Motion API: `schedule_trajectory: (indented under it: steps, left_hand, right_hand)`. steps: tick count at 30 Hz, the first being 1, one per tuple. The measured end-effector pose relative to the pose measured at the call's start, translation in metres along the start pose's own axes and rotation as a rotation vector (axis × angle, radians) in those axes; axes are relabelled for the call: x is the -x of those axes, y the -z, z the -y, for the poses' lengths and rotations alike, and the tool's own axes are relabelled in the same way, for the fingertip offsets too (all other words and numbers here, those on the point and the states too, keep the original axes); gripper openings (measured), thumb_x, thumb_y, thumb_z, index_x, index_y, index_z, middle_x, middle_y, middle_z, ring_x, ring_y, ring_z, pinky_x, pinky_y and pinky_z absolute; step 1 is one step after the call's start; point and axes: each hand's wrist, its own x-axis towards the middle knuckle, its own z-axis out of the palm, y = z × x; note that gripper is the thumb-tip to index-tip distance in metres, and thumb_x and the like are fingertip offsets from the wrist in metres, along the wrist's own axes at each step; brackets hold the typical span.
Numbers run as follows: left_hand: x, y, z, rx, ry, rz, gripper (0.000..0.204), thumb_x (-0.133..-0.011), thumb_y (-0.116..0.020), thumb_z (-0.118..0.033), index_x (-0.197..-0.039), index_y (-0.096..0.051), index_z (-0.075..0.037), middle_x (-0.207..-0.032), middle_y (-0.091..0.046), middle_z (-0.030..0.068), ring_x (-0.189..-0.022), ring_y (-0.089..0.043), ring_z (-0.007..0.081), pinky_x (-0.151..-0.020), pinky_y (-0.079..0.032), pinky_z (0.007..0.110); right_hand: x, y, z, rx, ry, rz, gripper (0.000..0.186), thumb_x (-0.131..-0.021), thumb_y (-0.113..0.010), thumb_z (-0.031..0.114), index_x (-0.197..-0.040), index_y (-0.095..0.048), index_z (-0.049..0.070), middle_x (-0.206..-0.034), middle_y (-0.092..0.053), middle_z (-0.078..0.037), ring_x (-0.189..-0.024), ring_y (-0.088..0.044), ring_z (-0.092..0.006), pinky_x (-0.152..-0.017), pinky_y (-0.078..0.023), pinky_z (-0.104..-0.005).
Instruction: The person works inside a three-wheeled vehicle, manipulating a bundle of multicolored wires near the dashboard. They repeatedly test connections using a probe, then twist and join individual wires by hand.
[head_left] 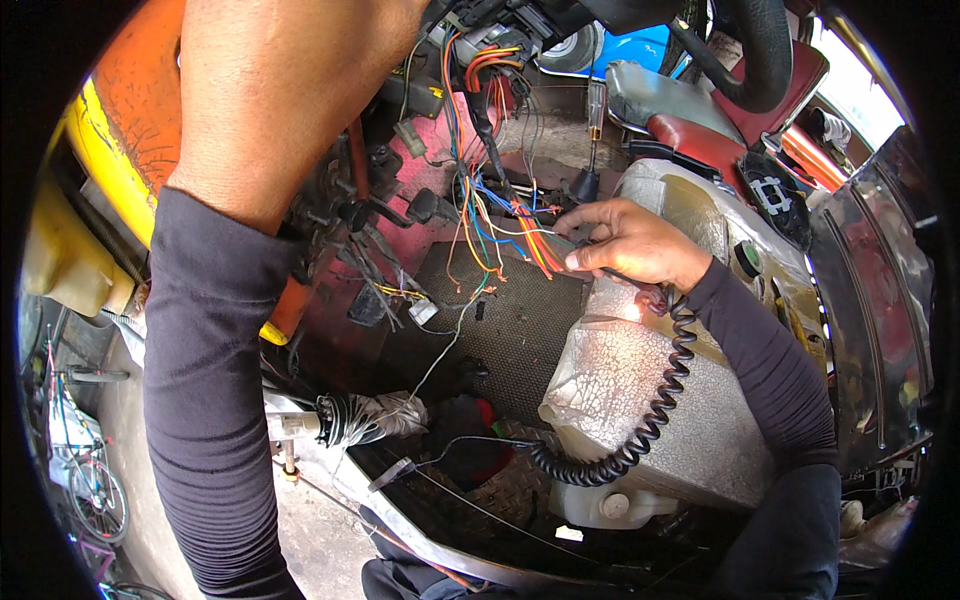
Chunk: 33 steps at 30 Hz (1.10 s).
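Running past the top edge: left arm (215, 400); left hand unseen, can't tell its grip. Wires (535, 245) are hanging centre. Right hand (635, 243) is curling just beside their ends, pinch unclear; coiled cord (650, 428) is dangling below.

A dark, dimpled floor mat (515, 370) covers the middle of the vehicle floor, with a faded pink panel (420, 178) beyond it. To the right stands a bulky, box-shaped housing wrapped in crinkled silver sheeting (690, 430), its surface unevenly lit. Further back are a grey padded seat (650, 95) and a dark red padded backrest (800, 85). At the left, a scuffed orange body panel with a yellow edge (140, 130) borders pale grey concrete ground (125, 400), where a thin-wheeled bicycle (97, 497) stands. Bright blue bodywork (640, 48) shows at the top. Strong white daylight enters at upper right.
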Motion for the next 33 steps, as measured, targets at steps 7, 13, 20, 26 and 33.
schedule_trajectory:
  steps: [7,13,20,26,33]
  left_hand:
    - [0.015,-0.001,0.008,0.000,-0.246,-0.152,0.034,-0.077,-0.088,-0.001,-0.106,-0.072,0.003,-0.084,-0.074,0.0093,-0.077,-0.071,0.0126,-0.072,-0.058,0.025]
    - [0.010,0.020,-0.011,0.000,-0.138,-0.003,0.032,-0.077,-0.087,-0.005,-0.104,-0.072,0.002,-0.083,-0.074,0.0122,-0.070,-0.071,0.0145,-0.066,-0.057,0.026]
    - [0.009,0.014,-0.011,-0.083,-0.064,-0.022,0.033,-0.076,-0.086,-0.007,-0.105,-0.073,0.000,-0.081,-0.072,0.0181,-0.071,-0.072,0.0293,-0.067,-0.056,0.034]
    - [0.005,0.015,0.012,-0.152,-0.295,-0.037,0.032,-0.077,-0.077,0.003,-0.108,-0.073,0.000,-0.090,-0.073,0.0209,-0.083,-0.073,0.0369,-0.076,-0.057,0.039]
    - [0.001,0.013,0.013,-0.134,-0.364,0.020,0.032,-0.077,-0.070,0.008,-0.108,-0.071,0.000,-0.094,-0.072,0.0218,-0.091,-0.072,0.0386,-0.082,-0.057,0.040]
  right_hand:
    - [0.000,-0.001,0.003,0.016,0.004,0.011,0.041,-0.088,-0.078,0.011,-0.124,-0.067,-0.004,-0.079,-0.070,-0.005,-0.066,-0.057,-0.0086,-0.060,-0.044,-0.0272]
    - [0.001,0.000,0.008,0.065,-0.005,0.009,0.045,-0.089,-0.078,0.011,-0.128,-0.065,-0.005,-0.078,-0.069,-0.005,-0.066,-0.058,-0.0089,-0.059,-0.044,-0.0278]
    - [0.002,-0.001,0.001,-0.007,-0.028,0.002,0.044,-0.090,-0.076,0.005,-0.130,-0.063,-0.005,-0.077,-0.067,-0.004,-0.066,-0.058,-0.0091,-0.060,-0.044,-0.0261]
    - [-0.001,-0.005,0.007,-0.031,0.000,0.019,0.042,-0.089,-0.076,0.004,-0.129,-0.064,-0.005,-0.077,-0.066,-0.003,-0.068,-0.059,-0.0084,-0.061,-0.045,-0.0253]
    - [0.005,-0.003,0.012,-0.021,-0.029,0.001,0.043,-0.090,-0.077,0.005,-0.129,-0.064,-0.006,-0.076,-0.065,-0.003,-0.067,-0.059,-0.0085,-0.060,-0.045,-0.0260]
